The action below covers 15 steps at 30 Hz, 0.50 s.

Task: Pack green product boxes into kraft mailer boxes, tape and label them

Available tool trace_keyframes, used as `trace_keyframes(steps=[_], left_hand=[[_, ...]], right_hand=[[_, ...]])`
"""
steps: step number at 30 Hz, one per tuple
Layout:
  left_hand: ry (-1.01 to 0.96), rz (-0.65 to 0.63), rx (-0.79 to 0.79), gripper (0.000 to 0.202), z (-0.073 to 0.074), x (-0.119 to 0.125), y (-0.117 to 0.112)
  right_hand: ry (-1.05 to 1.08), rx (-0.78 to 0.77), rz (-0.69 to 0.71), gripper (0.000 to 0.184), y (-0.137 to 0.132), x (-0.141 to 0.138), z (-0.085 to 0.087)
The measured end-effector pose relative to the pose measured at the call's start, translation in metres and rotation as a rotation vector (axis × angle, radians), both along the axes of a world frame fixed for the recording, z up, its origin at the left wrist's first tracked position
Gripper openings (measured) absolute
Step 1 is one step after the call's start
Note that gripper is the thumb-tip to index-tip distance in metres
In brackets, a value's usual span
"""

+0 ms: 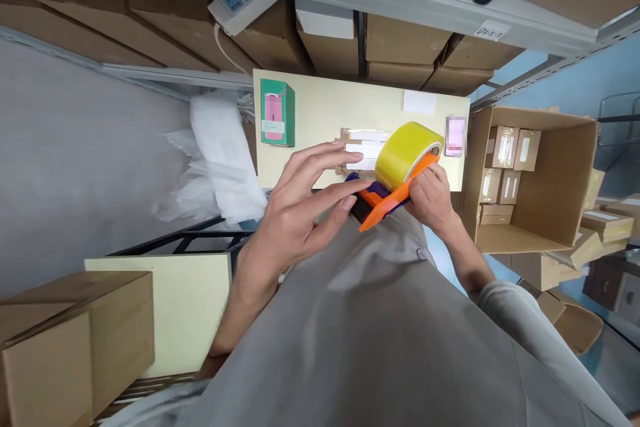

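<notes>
My right hand (pixel 431 197) grips an orange tape dispenser (pixel 395 199) that carries a roll of yellow tape (pixel 406 152), held just above the near edge of a pale yellow table (pixel 325 107). My left hand (pixel 300 203) hovers beside it with fingers stretched out and apart, fingertips close to the dispenser's front end. Under the fingers, on the table, lies a small cardboard box (pixel 363 147) with white labels, partly hidden by both hands. A green box with a pink picture (pixel 277 112) stands on the table's left part.
A large open carton (pixel 545 173) with several small boxes stands to the right. White foam wrap (pixel 220 160) is heaped on the left. Shelves with brown boxes (pixel 390 40) run behind the table. A closed carton (pixel 75 333) sits at lower left beside a second pale tabletop (pixel 185 307).
</notes>
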<state>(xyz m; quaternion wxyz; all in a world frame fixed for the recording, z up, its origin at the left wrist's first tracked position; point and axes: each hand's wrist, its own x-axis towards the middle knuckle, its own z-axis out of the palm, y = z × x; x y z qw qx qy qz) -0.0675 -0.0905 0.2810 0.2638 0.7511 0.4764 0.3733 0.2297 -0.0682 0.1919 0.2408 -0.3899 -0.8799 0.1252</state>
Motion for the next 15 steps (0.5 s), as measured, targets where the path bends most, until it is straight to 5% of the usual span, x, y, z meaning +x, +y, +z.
trace_keyframes(steps=[15], left_hand=[[-0.066, -0.021, -0.133, 0.014, 0.016, 0.004, -0.004]], right_hand=[[0.028, -0.047, 0.003, 0.033, -0.005, 0.003, -0.002]])
